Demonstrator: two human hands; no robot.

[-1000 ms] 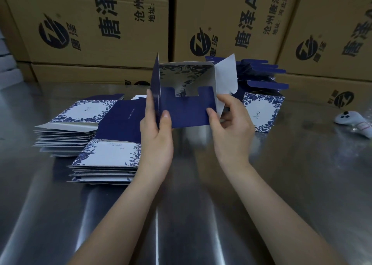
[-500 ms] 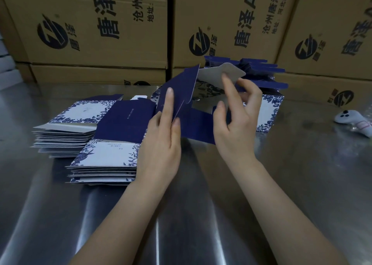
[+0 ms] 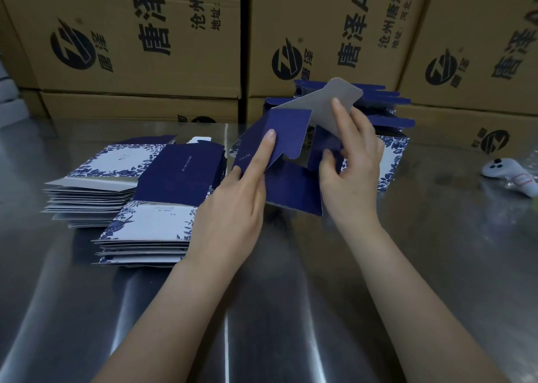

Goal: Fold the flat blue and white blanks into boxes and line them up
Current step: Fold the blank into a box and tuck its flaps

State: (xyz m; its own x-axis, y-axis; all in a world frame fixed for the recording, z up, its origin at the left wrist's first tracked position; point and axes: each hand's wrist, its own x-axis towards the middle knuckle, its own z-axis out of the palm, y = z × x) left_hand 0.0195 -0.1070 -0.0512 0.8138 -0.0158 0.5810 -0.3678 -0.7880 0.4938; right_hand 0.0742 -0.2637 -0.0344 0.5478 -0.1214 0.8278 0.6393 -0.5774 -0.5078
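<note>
Folded further inward now, the blue flap (image 3: pixel 291 132) is pinched in my left hand (image 3: pixel 233 211); my right hand (image 3: pixel 355 173) pinches the grey flap (image 3: pixel 326 103). Both hold the blank (image 3: pixel 294 190) over the table (image 3: pixel 436 251), flat stacks (image 3: pixel 151 225) to its left.

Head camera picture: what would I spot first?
In the middle, the left hand and the right hand hold a half-folded blue box. Stacks of flat blue-and-white blanks lie to the left on the shiny table. Big brown cartons stand behind.
</note>
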